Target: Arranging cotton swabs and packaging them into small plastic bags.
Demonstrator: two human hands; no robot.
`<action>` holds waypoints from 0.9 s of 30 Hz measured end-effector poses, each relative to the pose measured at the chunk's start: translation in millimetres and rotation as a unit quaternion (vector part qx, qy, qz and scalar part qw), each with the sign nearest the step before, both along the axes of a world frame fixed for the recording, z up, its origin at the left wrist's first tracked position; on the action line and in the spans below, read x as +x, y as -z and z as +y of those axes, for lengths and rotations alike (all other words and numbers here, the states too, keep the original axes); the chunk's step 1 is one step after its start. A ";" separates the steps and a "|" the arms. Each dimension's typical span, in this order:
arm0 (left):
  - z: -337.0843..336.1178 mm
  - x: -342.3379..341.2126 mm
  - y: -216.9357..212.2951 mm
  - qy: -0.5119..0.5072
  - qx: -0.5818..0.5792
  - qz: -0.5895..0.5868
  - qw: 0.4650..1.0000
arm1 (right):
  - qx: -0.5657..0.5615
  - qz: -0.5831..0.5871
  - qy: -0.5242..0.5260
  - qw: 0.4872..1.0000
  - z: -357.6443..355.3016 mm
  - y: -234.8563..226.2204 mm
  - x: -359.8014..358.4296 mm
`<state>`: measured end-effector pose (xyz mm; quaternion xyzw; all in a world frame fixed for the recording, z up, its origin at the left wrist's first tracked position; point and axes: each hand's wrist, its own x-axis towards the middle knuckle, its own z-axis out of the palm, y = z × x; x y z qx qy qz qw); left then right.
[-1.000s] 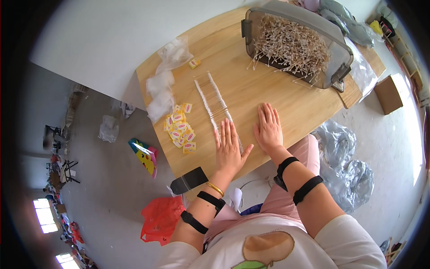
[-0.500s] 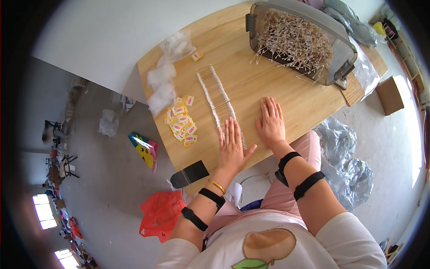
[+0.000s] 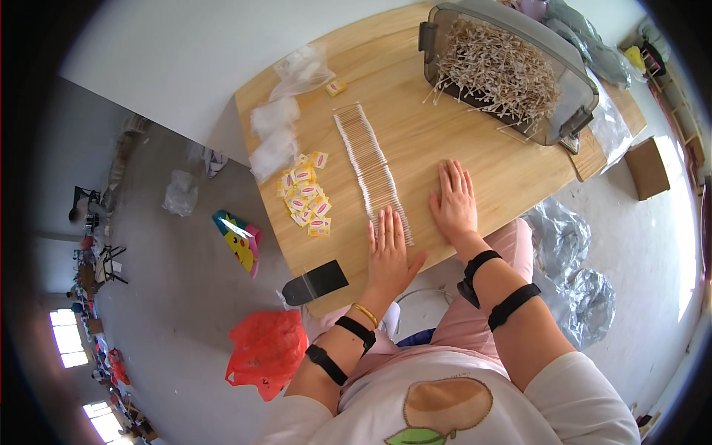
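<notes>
A long row of cotton swabs [image 3: 368, 159] lies side by side on the wooden table [image 3: 437, 122], running from the back toward me. My left hand [image 3: 389, 259] lies flat with its fingers over the near end of that row, hiding some swabs. Nothing is gripped in it. To the right of the row, my right hand [image 3: 454, 204] rests palm down on the bare wood, fingers stretched and empty. Left of the row is a loose heap of small yellow and white packets [image 3: 304, 194]. One more packet [image 3: 335, 87] lies alone farther back.
A grey translucent bin [image 3: 512, 133] full of loose swabs [image 3: 497, 70] stands at the back right. Clear plastic bags [image 3: 274, 130] lie along the left edge, a black flat piece [image 3: 317, 282] at the near left corner. A red bag [image 3: 267, 348] hangs below it.
My left hand has drawn back slightly toward me along the row, with its fingers still flat. The right hand stays in about the same place. The whole view has shifted a little.
</notes>
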<state>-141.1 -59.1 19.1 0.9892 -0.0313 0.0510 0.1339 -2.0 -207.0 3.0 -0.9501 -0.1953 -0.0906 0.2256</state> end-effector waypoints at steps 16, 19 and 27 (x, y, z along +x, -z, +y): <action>19.8 45.6 10.0 -0.044 0.030 -0.009 0.999 | 0.005 -0.013 -0.007 1.000 6.9 -5.5 -1.2; 13.4 58.2 -3.3 -0.070 0.025 0.048 0.996 | -0.001 -0.018 -0.003 1.000 2.2 -0.8 1.3; 37.3 100.1 -0.1 -0.077 0.019 -0.010 0.997 | -0.003 -0.010 -0.004 1.000 3.2 -3.1 0.3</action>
